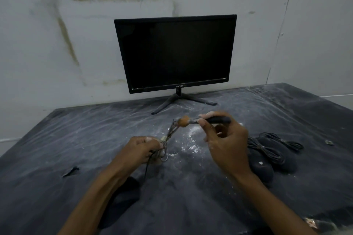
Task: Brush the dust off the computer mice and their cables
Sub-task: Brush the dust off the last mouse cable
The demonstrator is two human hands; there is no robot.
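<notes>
My left hand (142, 149) grips a dusty bundled mouse cable (170, 133) and holds it up above the table. From that bundle a thin black lead hangs down toward a dark mouse (124, 194) lying under my left forearm. My right hand (223, 139) pinches the black handle of a small brush (208, 120). Its orange-brown bristles (184, 121) touch the top end of the cable bundle. Two more black mice (273, 158) with coiled cables lie on the table to the right of my right hand.
A black monitor (174, 53) on a splayed stand sits at the back against the stained white wall. The table is covered in dark plastic sheeting (76, 139) dusted with white powder. A small torn scrap (71, 170) lies left, and a tiny object (329, 142) far right.
</notes>
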